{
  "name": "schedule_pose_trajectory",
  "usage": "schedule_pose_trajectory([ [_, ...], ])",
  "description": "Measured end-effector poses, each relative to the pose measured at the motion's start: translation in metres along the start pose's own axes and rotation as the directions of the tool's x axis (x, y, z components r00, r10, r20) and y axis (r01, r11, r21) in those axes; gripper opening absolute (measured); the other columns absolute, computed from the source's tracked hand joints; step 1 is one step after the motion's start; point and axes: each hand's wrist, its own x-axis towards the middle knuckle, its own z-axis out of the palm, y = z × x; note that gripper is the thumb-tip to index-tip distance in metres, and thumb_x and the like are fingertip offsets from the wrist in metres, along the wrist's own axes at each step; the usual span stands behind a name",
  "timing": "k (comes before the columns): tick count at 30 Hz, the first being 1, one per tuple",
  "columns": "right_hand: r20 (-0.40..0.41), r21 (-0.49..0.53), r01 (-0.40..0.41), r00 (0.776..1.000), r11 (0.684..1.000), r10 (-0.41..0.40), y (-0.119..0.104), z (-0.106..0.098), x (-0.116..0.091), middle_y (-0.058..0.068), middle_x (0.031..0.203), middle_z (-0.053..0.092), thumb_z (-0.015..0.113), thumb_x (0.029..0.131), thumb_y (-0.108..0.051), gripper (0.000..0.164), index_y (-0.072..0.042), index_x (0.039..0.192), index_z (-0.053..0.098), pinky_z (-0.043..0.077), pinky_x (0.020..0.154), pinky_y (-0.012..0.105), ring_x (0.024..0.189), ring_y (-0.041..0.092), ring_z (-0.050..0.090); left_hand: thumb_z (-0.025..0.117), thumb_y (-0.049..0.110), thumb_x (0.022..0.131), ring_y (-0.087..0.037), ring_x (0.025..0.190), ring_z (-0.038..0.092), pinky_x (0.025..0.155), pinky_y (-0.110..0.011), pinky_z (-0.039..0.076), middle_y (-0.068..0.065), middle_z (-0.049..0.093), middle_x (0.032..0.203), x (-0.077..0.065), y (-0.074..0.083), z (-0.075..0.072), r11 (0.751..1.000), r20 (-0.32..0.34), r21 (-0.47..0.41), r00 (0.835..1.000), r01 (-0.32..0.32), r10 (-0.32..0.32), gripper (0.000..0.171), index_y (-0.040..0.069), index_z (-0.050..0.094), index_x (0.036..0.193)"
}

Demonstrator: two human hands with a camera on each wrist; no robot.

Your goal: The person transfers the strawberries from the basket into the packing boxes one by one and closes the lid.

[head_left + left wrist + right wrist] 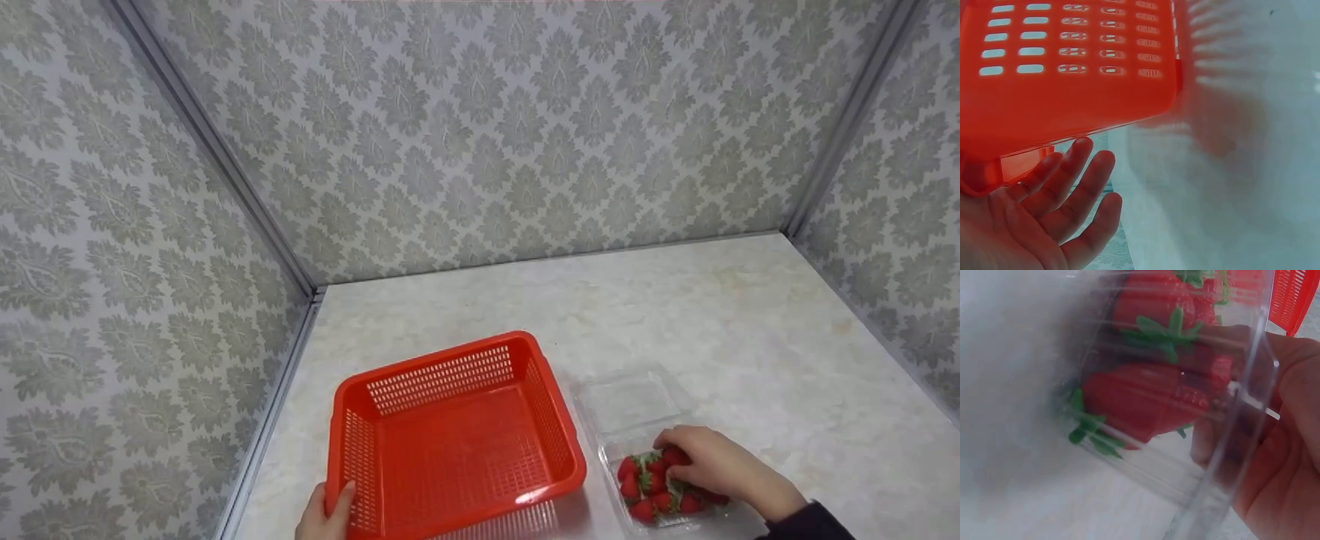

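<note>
A red plastic basket [457, 442] with slotted walls stands at the centre front of the head view, with nothing inside. My left hand [327, 513] grips its left side near the front corner, thumb over the rim; in the left wrist view the fingers [1086, 194] reach along the outer wall. To the basket's right lies an open clear plastic box [609, 442] holding several red strawberries [643, 511] with green leaves. My right hand [712, 463] reaches into it and pinches a strawberry [675, 455] between thumb and fingers. The box's clear wall [1244, 416] partly covers that hand in the right wrist view.
The box's hinged clear lid [634, 397] lies folded back on the pale marbled table [525, 300]. Patterned wall panels [480, 150] rise behind the table and at both sides, with grey metal strips [217, 157] in the corners.
</note>
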Motion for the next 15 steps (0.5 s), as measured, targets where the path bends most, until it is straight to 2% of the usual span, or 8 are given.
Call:
schedule_pose_trajectory([
  [3,-0.008,-0.017,0.021,1.0,1.0,-0.021,0.0006,0.0006,-0.0004,-0.008,0.093,0.062,0.073,0.08,-0.02,0.024,-0.014,0.101,0.065,0.047,0.074,0.041,0.087,0.016,0.059,0.049,0.06,0.087,-0.019,0.066,0.061,0.059,-0.038,0.05,-0.006,0.06,0.079,0.0011,-0.0023,-0.0006,0.999,-0.043,0.022,0.998,-0.039,0.04,0.069,-0.004,0.044,0.112],
  [5,-0.003,-0.018,0.009,1.0,1.0,-0.009,0.0009,0.001,-0.0003,-0.008,0.093,0.061,0.073,0.08,-0.021,0.024,-0.014,0.102,0.065,0.047,0.074,0.041,0.087,0.015,0.059,0.049,0.06,0.087,-0.019,0.066,0.062,0.059,-0.038,0.05,-0.006,0.061,0.079,0.0009,-0.0019,-0.0009,0.999,-0.041,0.018,0.999,-0.034,0.034,0.069,-0.004,0.044,0.112],
  [10,-0.002,-0.04,-0.003,1.0,0.999,0.003,0.0016,0.0013,-0.0011,-0.009,0.094,0.061,0.071,0.082,-0.023,0.023,-0.015,0.103,0.065,0.047,0.074,0.04,0.086,0.013,0.058,0.047,0.062,0.087,-0.02,0.067,0.062,0.06,-0.039,0.051,-0.009,0.06,0.083,0.0,0.0012,-0.0023,0.999,-0.011,0.026,1.0,-0.027,0.027,0.072,-0.005,0.042,0.114],
  [15,-0.017,-0.07,0.03,0.999,0.997,-0.031,0.0006,0.0,-0.0029,-0.01,0.093,0.06,0.069,0.084,-0.023,0.021,-0.016,0.103,0.065,0.048,0.071,0.037,0.085,0.012,0.058,0.047,0.063,0.087,-0.022,0.071,0.063,0.062,-0.041,0.052,-0.012,0.06,0.089,0.0007,0.0033,-0.004,1.0,0.023,0.021,1.0,-0.011,0.01,0.076,-0.006,0.038,0.119],
])
